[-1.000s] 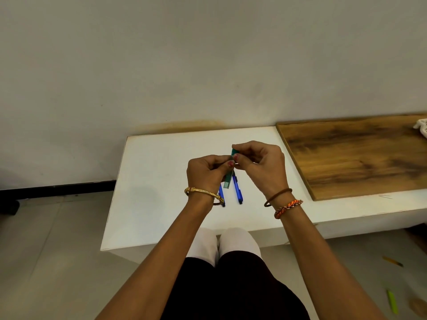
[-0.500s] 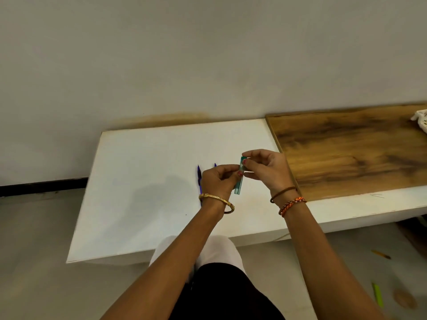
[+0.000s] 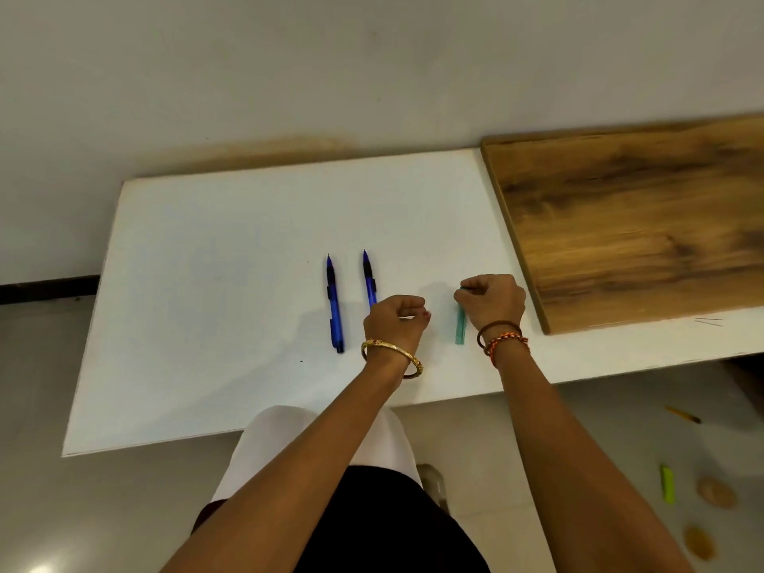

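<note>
A person sits at a white counter (image 3: 206, 308), seen from above, laying pens out in a row; two blue pens already lie flat and parallel on the counter, tips pointing away from the person: the left blue pen (image 3: 335, 303) in full view, the right blue pen (image 3: 369, 281) with its near end hidden behind the left hand (image 3: 395, 320). The right hand (image 3: 490, 301) is closed around the far part of a green pen (image 3: 460, 330), whose near end pokes out below the fist, close to or touching the counter, to the right of the blue pair and roughly in line with them; this third pen seems almost placed, with only the letting go left. The left hand is curled into a loose fist between the blue pens and the green one; nothing shows in its grasp. No box, cup or tray is in view; the pens lie on the bare counter. A wooden board (image 3: 641, 225) rests on the counter's right part; a yellow-green marker (image 3: 667, 483) and a pencil (image 3: 682, 414) lie on the floor.
</note>
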